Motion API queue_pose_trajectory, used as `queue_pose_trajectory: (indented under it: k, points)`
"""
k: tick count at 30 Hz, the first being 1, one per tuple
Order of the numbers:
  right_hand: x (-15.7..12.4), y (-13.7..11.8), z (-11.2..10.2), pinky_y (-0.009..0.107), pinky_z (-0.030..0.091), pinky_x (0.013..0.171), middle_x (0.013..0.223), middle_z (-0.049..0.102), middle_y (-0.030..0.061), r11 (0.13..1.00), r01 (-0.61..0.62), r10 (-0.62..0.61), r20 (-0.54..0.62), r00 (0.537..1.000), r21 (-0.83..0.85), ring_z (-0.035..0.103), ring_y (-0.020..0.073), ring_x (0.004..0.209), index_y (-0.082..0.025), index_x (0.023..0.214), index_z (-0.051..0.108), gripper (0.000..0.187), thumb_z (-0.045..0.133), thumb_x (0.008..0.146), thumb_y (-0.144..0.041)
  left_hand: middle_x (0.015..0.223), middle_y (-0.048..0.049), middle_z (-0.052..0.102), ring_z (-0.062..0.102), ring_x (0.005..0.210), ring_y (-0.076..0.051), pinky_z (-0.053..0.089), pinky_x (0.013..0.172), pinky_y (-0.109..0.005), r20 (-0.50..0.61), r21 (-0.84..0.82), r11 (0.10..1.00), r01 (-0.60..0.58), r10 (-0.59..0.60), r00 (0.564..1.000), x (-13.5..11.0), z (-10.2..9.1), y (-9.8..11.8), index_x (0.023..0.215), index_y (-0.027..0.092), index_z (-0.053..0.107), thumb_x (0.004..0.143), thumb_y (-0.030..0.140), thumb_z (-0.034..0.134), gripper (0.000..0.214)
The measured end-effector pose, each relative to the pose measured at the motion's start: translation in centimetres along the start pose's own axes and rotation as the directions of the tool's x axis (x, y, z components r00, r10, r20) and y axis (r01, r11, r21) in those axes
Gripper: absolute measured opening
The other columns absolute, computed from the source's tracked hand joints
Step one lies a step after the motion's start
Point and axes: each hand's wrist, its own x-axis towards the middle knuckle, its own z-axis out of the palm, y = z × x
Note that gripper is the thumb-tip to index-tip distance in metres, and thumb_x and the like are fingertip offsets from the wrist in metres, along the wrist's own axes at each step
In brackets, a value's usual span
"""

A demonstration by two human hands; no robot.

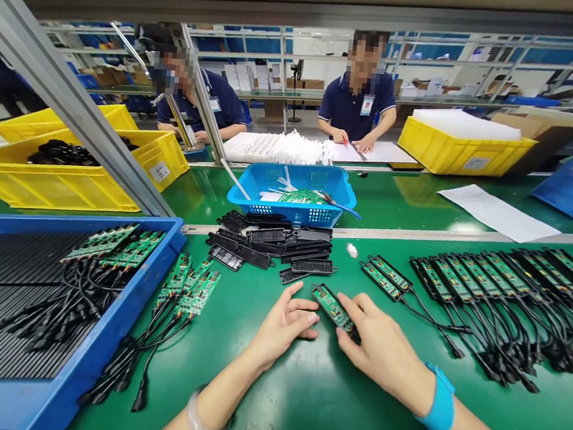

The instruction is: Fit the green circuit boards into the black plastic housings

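Observation:
My right hand grips a black plastic case with a green circuit board in it, thumb on the near side and fingers on the far edge. The case is tilted over the green bench. Just left of it is my left hand, open, its fingers loosely curled and apart from the thumb, holding nothing. Beyond both hands lies a pile of empty black cases. Two filled cases rest to the right. Bare circuit boards with black cables lie to the left.
A blue tray with cabled boards stands left. Rows of filled cases lie right. A blue basket sits behind the pile. Yellow bins and a white sheet are farther back. Two co-workers sit opposite. A metal post slants at left.

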Motion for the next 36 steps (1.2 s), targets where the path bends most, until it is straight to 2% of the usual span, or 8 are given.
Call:
queue_pose_trajectory:
  k: [6, 15, 18, 20, 22, 26, 29, 36]
  points:
    - [0.3, 4.6, -0.3, 0.037, 0.051, 0.073, 0.095, 0.058, 0.0131, 0.933, -0.114, 0.093, -0.077, 0.993, -0.341, 0.059, 0.0269, 0.086, -0.011, 0.124, 0.056, 0.042, 0.051, 0.083, -0.017, 0.101, -0.0077, 0.057, 0.058, 0.085, -0.017, 0.056, 0.069, -0.034, 0.015, 0.083, 0.997, 0.002, -0.003, 1.0, -0.3, 0.0, 0.5, 0.132, 0.018, 0.03, 0.072, 0.032, 0.071, 0.074]
    - [0.7, 6.7, 0.1, 0.04, 0.05, 0.074, 0.098, 0.058, 0.0154, 0.911, -0.115, 0.065, -0.137, 0.988, -0.397, 0.057, 0.0289, 0.086, -0.009, 0.121, 0.057, 0.042, 0.051, 0.08, -0.009, 0.104, -0.0079, 0.055, 0.053, 0.071, -0.011, 0.053, 0.057, -0.026, 0.12, 0.417, 0.904, -0.094, 0.048, 0.992, -0.3, -0.7, 0.3, 0.128, 0.019, 0.037, 0.075, 0.029, 0.063, 0.06]
    - [1.3, 4.9, 0.6, 0.041, 0.051, 0.073, 0.1, 0.056, 0.0154, 0.956, 0.033, -0.082, -0.159, 0.984, -0.29, 0.058, 0.0281, 0.085, -0.01, 0.122, 0.055, 0.039, 0.051, 0.084, -0.018, 0.103, -0.0033, 0.058, 0.057, 0.073, -0.011, 0.051, 0.062, -0.023, 0.097, 0.81, 0.557, -0.183, 0.181, 0.979, -0.5, -1.7, 1.8, 0.118, 0.023, 0.046, 0.078, 0.025, 0.061, 0.043]
    - [2.0, 3.2, 1.3, 0.039, 0.052, 0.072, 0.102, 0.056, 0.0141, 0.973, 0.173, -0.199, -0.175, 0.964, -0.153, 0.058, 0.0258, 0.086, -0.013, 0.122, 0.054, 0.036, 0.048, 0.088, -0.025, 0.104, -0.0023, 0.06, 0.059, 0.088, -0.014, 0.05, 0.077, -0.026, -0.001, 0.979, 0.195, -0.059, 0.294, 0.956, -0.9, -3.2, 3.6, 0.11, 0.023, 0.051, 0.078, 0.021, 0.061, 0.033]
    - [2.4, 1.5, 2.2, 0.037, 0.052, 0.072, 0.103, 0.057, 0.0119, 0.953, 0.303, -0.301, -0.191, 0.934, -0.023, 0.059, 0.0231, 0.086, -0.017, 0.12, 0.054, 0.032, 0.043, 0.092, -0.028, 0.109, -0.0076, 0.058, 0.055, 0.104, -0.022, 0.045, 0.089, -0.034, -0.149, 0.986, -0.01, 0.167, 0.403, 0.903, -1.4, -5.2, 5.5, 0.107, 0.02, 0.053, 0.078, 0.015, 0.06, 0.03]
    - [2.6, -0.4, 4.2, 0.036, 0.051, 0.07, 0.098, 0.059, 0.0089, 0.902, 0.42, -0.392, -0.213, 0.895, 0.102, 0.059, 0.0207, 0.082, -0.021, 0.115, 0.055, 0.027, 0.039, 0.095, -0.026, 0.102, -0.0208, 0.06, 0.057, 0.102, -0.036, 0.044, 0.084, -0.046, -0.39, 0.883, -0.051, 0.467, 0.476, 0.788, -3.0, -9.6, 8.5, 0.101, 0.009, 0.054, 0.072, 0.014, 0.066, 0.032]
    - [2.3, -0.6, 5.1, 0.035, 0.05, 0.071, 0.095, 0.061, 0.0071, 0.891, 0.42, -0.394, -0.164, 0.904, 0.175, 0.06, 0.0197, 0.081, -0.023, 0.113, 0.056, 0.025, 0.04, 0.095, -0.024, 0.084, -0.0203, 0.065, 0.063, 0.085, -0.038, 0.047, 0.073, -0.045, -0.482, 0.826, -0.062, 0.56, 0.438, 0.759, -3.5, -11.5, 8.9, 0.095, 0.007, 0.057, 0.066, 0.013, 0.07, 0.033]
    - [1.9, -1.0, 4.8, 0.036, 0.048, 0.074, 0.094, 0.063, 0.0078, 0.87, 0.343, -0.343, -0.064, 0.937, 0.355, 0.059, 0.02, 0.082, -0.023, 0.112, 0.06, 0.027, 0.04, 0.094, -0.02, 0.079, -0.0197, 0.064, 0.064, 0.083, -0.038, 0.046, 0.071, -0.045, -0.483, 0.83, -0.024, 0.557, 0.466, 0.741, -2.8, -10.9, 7.6, 0.097, 0.01, 0.058, 0.072, 0.01, 0.055, 0.025]
